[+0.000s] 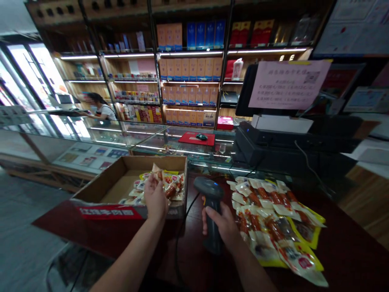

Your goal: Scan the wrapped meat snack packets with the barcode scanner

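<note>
My left hand (154, 196) reaches into an open cardboard box (106, 178) and closes on a snack packet (158, 174) at the top of the pile inside. My right hand (223, 223) grips the handle of a dark barcode scanner (211, 202), whose head points up and away over the dark red counter (349, 251). To the right of the scanner lie several clear and yellow snack packets (273, 219), spread in overlapping rows.
A black till with a screen and a pink paper notice (288, 83) stands behind the packets. A glass display counter (121, 138) runs to the left, with a red mouse pad and mouse (200, 137). Stocked shelves fill the back wall. A person (100, 107) sits at the far left.
</note>
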